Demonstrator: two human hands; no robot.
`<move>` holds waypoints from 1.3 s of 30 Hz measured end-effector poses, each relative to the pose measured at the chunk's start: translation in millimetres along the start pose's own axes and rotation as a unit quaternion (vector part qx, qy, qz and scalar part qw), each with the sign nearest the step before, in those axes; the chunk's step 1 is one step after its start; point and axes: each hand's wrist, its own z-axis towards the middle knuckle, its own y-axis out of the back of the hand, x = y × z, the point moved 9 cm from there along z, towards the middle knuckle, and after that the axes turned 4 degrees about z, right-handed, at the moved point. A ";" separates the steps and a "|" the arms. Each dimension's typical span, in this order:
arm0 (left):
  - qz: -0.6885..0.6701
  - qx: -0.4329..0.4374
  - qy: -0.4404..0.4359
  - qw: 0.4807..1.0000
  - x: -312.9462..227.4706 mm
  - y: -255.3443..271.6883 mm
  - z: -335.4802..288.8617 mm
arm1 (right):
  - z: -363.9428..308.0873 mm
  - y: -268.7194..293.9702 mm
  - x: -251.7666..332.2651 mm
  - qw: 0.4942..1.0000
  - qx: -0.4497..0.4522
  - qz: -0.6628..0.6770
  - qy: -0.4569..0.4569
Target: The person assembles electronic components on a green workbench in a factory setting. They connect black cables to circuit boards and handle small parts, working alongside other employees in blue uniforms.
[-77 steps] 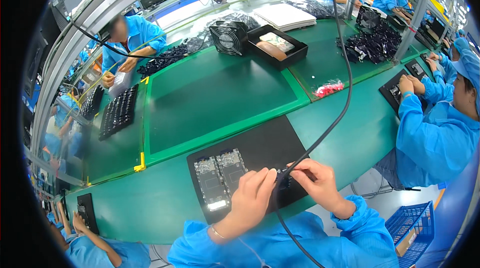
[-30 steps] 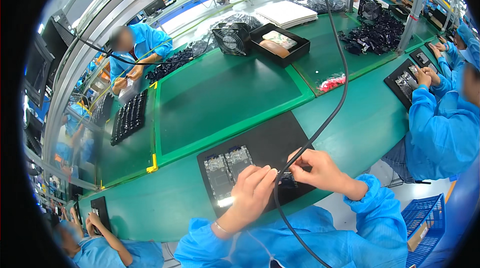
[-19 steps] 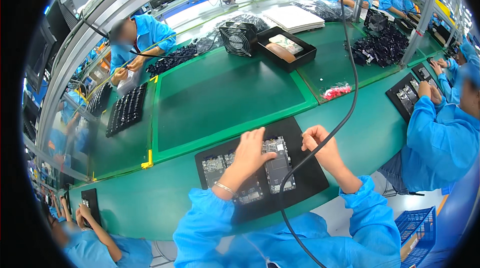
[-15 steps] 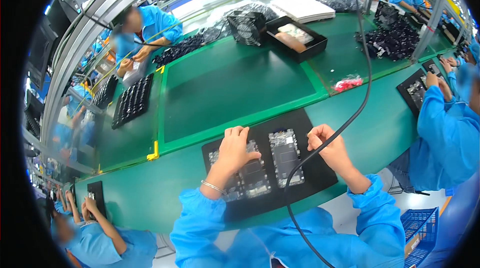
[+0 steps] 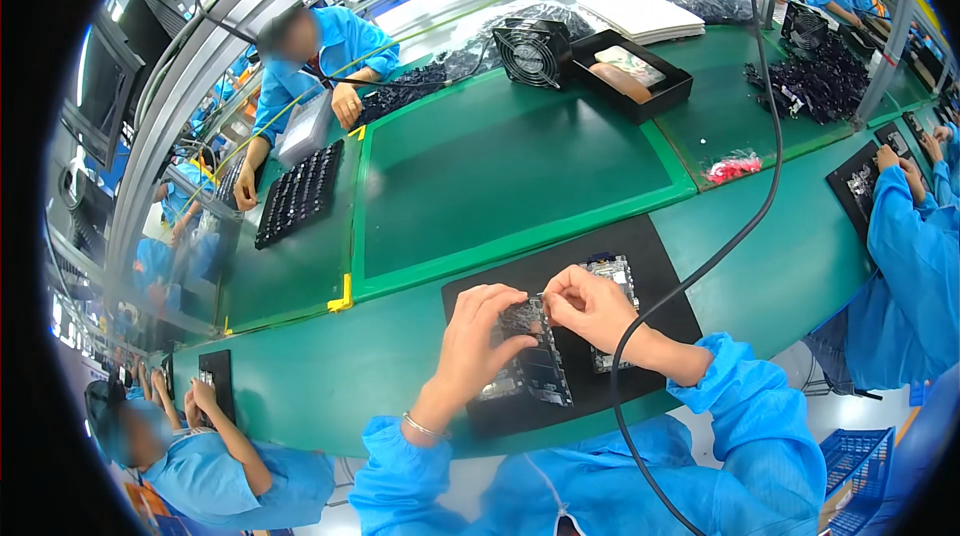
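Beneath my hands, a black mat [image 5: 655,256] carries several open phone frames with exposed circuit boards. My left hand [image 5: 478,344] curves around the upper left of the middle phone frame [image 5: 545,366], its thumb over the face and fingertips at the top edge. That frame looks slightly tilted. At its top edge, my right hand [image 5: 595,311] is closed in a pinch; whatever lies between the fingertips is too small to make out. Another phone frame [image 5: 618,276] lies partly under my right hand, and a third [image 5: 500,382] shows below my left palm.
A black cable [image 5: 735,236] hangs across the view over my right forearm. Beyond the mat are a black tray [image 5: 300,198] of small parts, a fan [image 5: 532,54], a black box [image 5: 675,94], a bag of red pieces [image 5: 733,168] and a parts heap [image 5: 815,86]. Co-workers sit on both sides.
My right hand has moved left from beside the right phone frame to the top of the middle one. My left fingers have shifted onto that frame's edge. The co-worker across has reached toward the tray.
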 end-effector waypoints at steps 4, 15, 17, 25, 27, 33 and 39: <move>0.000 -0.009 -0.001 1.000 0.2 0.9 -0.8 | -2.1 -2.2 -0.5 1.000 0.001 0.015 -0.001; -0.008 -0.011 -0.025 1.000 -2.5 0.8 -0.7 | -1.3 -3.1 5.0 0.999 0.034 0.010 0.012; -0.011 -0.008 -0.037 0.999 -3.4 0.5 -1.2 | -0.2 -4.1 4.0 0.999 0.045 0.019 0.008; -0.005 0.063 0.035 0.997 19.9 -22.8 11.0 | 11.3 19.3 -13.3 0.995 -0.013 0.102 -0.018; 0.009 0.123 0.070 0.990 33.2 -44.6 20.6 | 11.6 25.8 -12.8 0.996 -0.030 0.084 -0.025; 0.134 0.164 0.172 0.962 96.0 -32.1 -3.7 | 1.4 24.4 -17.2 0.996 -0.022 0.077 -0.042; 0.031 0.079 0.141 0.986 71.7 5.1 -24.0 | 12.7 -23.7 -25.1 0.995 0.040 0.071 -0.056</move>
